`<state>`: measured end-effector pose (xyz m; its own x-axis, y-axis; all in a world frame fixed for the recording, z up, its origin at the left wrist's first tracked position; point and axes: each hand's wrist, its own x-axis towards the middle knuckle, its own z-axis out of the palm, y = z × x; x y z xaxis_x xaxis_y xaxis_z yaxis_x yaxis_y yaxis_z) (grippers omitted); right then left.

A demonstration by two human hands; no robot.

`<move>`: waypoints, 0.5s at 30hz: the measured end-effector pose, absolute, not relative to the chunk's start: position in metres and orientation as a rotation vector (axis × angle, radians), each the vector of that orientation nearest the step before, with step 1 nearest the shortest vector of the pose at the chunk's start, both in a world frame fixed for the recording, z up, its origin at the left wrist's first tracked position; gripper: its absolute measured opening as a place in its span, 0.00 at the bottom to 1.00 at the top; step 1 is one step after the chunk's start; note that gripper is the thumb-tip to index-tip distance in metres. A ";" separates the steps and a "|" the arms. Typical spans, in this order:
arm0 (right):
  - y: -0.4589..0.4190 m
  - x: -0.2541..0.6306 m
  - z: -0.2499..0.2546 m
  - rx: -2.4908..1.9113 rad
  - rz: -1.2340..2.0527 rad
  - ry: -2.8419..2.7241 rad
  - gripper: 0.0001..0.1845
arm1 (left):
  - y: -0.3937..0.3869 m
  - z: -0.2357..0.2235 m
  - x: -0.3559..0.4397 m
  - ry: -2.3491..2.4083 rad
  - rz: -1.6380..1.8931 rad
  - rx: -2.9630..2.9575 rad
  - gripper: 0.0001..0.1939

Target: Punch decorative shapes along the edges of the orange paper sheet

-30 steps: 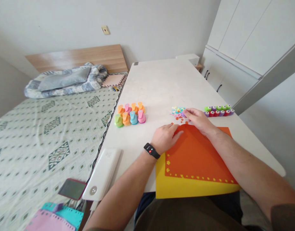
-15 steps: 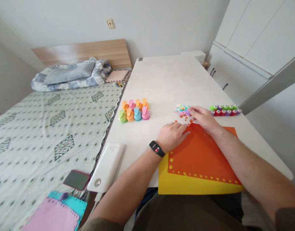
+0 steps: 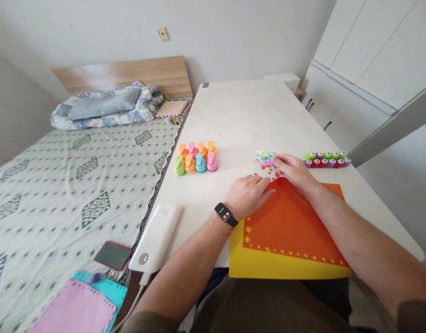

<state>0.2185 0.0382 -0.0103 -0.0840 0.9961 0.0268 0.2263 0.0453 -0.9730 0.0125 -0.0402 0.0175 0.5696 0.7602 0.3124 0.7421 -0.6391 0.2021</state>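
An orange sheet of paper [image 3: 296,222], with small punched shapes along its left and near edges, lies over a yellow sheet [image 3: 264,267]. My left hand [image 3: 248,198] grips the orange sheet near its far left corner, fingers curled and thumb over the paper. At the sheet's far edge, my right hand [image 3: 296,172] pinches a small purple paper punch [image 3: 273,163], mostly hidden by the fingers. Just beyond the hands are scattered punched-out paper bits [image 3: 265,156] in blue, yellow, pink and red. Whether the punch is pressed down cannot be made out.
Several large lever punches [image 3: 200,163] stand in two rows on the white table [image 3: 233,111]. Small punches [image 3: 325,162] line up at the right. A white power bank [image 3: 157,236] with a cable sits at the left edge. Phone [image 3: 113,255] and pink sheet [image 3: 77,307] lie on the bed.
The view has shifted slightly, so the surroundings sit a little further right. Both hands keep nearly the same place and grip on the orange sheet and the punch.
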 end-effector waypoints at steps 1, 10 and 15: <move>0.038 0.218 -0.010 -1.314 1.118 -1.460 0.26 | -0.042 0.020 0.012 1.311 0.581 2.728 0.18; 0.031 0.217 -0.006 -1.352 1.041 -1.478 0.27 | -0.087 0.043 -0.002 1.349 0.543 2.569 0.20; 0.034 0.217 -0.014 -1.397 1.064 -1.376 0.20 | -0.129 0.044 -0.021 1.341 0.696 2.519 0.22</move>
